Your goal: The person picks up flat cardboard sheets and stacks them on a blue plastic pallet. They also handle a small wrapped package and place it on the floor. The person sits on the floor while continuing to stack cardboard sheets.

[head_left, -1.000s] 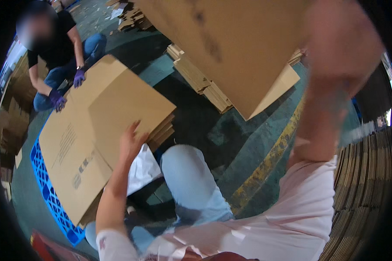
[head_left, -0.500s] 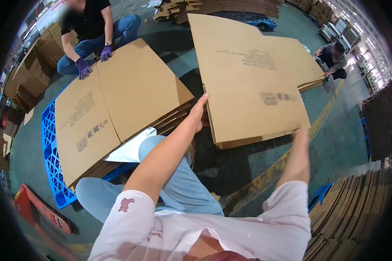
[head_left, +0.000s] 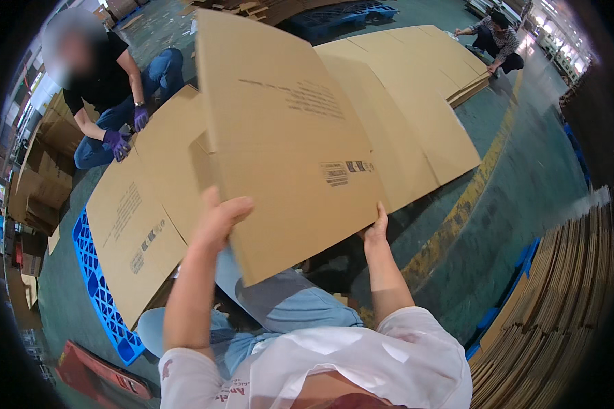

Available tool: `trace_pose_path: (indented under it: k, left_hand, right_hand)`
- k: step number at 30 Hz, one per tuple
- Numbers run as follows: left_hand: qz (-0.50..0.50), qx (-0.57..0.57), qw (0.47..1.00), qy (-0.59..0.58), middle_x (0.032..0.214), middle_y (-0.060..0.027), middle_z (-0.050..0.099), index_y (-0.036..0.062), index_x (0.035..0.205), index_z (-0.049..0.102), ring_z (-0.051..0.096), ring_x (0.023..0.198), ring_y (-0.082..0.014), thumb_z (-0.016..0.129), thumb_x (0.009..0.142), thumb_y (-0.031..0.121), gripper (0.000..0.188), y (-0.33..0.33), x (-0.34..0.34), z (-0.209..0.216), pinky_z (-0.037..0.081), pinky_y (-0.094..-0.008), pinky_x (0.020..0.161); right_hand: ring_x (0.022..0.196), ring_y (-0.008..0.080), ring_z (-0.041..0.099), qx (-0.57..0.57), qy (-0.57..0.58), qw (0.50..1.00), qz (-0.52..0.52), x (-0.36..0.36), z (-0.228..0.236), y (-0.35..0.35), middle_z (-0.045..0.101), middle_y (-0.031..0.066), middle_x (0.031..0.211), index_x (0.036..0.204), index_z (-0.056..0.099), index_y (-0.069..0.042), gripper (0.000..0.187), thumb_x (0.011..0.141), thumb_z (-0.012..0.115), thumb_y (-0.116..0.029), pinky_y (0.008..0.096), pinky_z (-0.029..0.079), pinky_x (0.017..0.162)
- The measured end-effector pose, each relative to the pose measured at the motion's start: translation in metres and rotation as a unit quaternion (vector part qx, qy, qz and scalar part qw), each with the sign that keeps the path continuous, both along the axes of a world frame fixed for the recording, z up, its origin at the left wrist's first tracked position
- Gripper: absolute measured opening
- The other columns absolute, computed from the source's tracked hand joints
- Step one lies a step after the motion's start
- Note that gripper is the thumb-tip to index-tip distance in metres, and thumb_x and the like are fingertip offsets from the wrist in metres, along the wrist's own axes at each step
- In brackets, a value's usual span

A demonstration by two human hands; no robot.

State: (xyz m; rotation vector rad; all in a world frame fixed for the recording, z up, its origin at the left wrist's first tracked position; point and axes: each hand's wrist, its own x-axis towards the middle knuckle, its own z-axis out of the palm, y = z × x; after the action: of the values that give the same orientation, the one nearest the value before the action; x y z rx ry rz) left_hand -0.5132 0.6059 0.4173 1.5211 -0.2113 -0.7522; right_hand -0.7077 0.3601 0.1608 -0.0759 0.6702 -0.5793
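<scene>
In front of me a flattened cardboard box (head_left: 286, 198) is raised and tilted, with dark print on its face. At its left edge is my left hand (head_left: 218, 217), the thumb across the front and the other fingers partly hidden. My right hand (head_left: 375, 228) grips the lower edge, thumb on the face and fingers underneath. Below and to the left lies a stack of flattened boxes (head_left: 133, 225), partly covered by the raised one. Behind it, on the right, more flattened cardboard (head_left: 423, 133) lies spread out.
A blue plastic pallet (head_left: 102, 286) sits under the left stack. One co-worker's purple-gloved hands (head_left: 118, 144) rest at that stack's far edge; another person (head_left: 496, 44) crouches at the far right. Bundled cardboard (head_left: 546, 307) stands near right, a red metal frame (head_left: 102, 371) near left.
The raised flattened box has swung left and closer to me, uncovering the cardboard behind it. Both my hands have moved left with it, the left one also lower.
</scene>
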Motion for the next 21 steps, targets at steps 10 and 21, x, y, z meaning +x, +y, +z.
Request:
trace_pose_path:
  k: [10,21]
  left_hand:
    - [0.108,-0.141,0.967,-0.180,0.107,-0.0099,0.056,-0.0012,0.119,0.043,0.058,0.092,-0.0197,0.064,0.067,0.017,0.059,0.257,0.046,0.053,0.048,-0.0312,0.078]
    - [0.312,0.374,0.853,-0.190,0.097,-0.0111,0.060,-0.0048,0.115,0.048,0.059,0.083,-0.0192,0.066,0.067,0.008,0.053,0.651,0.168,-0.077,0.048,-0.0288,0.071]
  right_hand:
    - [0.109,0.0266,0.047,-0.015,-0.236,0.962,0.133,0.100,0.160,0.137,0.051,0.0116,0.115,0.116,0.046,-0.004,0.037,0.081,0.055,-0.008,0.0440,0.037,0.095]
    - [0.107,0.0257,0.048,0.094,-0.196,0.856,0.469,0.214,0.163,0.399,0.049,0.0129,0.115,0.115,0.041,0.000,0.034,0.090,0.044,-0.022,0.0400,0.043,0.088]
